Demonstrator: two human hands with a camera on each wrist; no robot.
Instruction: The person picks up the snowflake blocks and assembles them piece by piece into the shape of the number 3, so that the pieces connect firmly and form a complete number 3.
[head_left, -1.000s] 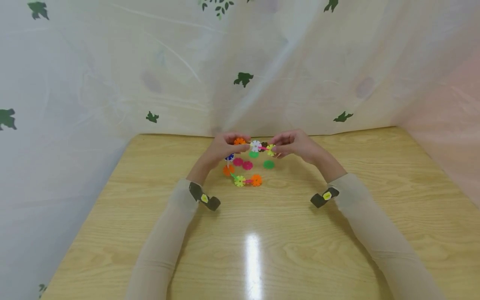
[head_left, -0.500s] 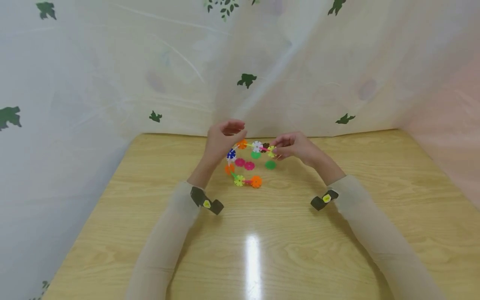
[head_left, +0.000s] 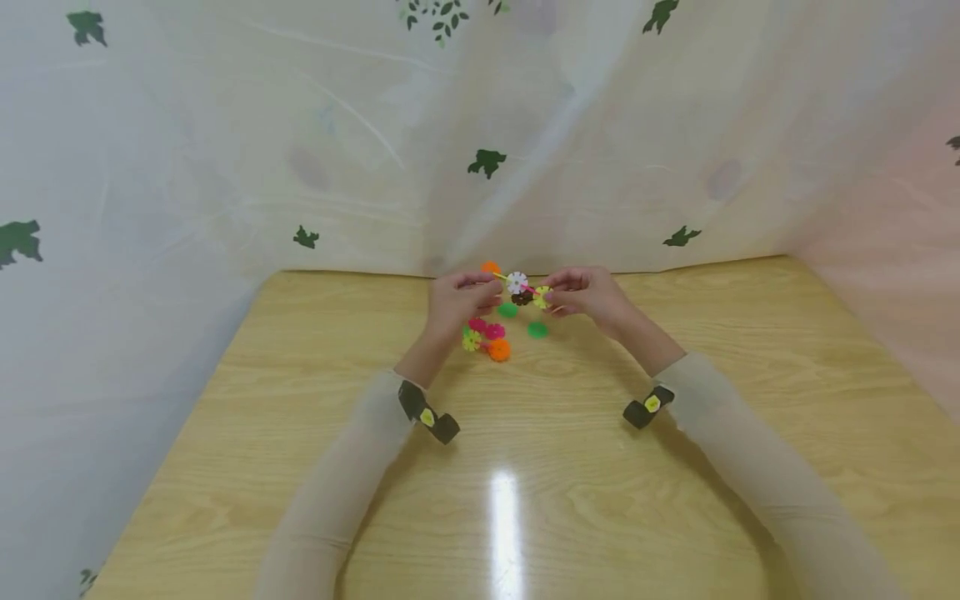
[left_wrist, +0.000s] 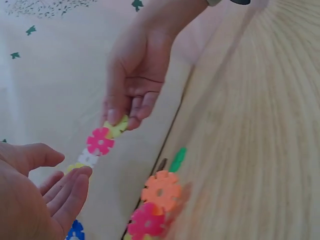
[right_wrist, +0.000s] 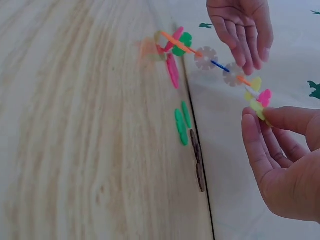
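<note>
A chain of interlocking plastic snowflake discs in several colours hangs from my right hand [head_left: 596, 296]. Thumb and fingers of that hand pinch the yellow end disc [right_wrist: 257, 107]. Beside it come a pink disc [left_wrist: 100, 141] and a white disc [head_left: 517, 283]. My left hand [head_left: 461, 304] is at the chain's left part, thumb apart from the loosely extended fingers. Its fingertips are close to another yellow disc [left_wrist: 76, 166]; contact is unclear. In the head view this hand hides the blue disc [left_wrist: 75, 231]. The chain's other end is an orange disc [head_left: 499, 350].
Loose discs lie on the wooden table [head_left: 570, 433] beneath the chain: green discs [right_wrist: 180, 127], pink ones [right_wrist: 172, 71] and dark brown ones [right_wrist: 197, 160]. A pale curtain with green leaf shapes [head_left: 360, 167] stands behind the table's back edge.
My left hand lifted off the chain, then came down and to the right along it. The chain's orange end has shifted slightly up and left. My right hand keeps its pinch, nearly still.
</note>
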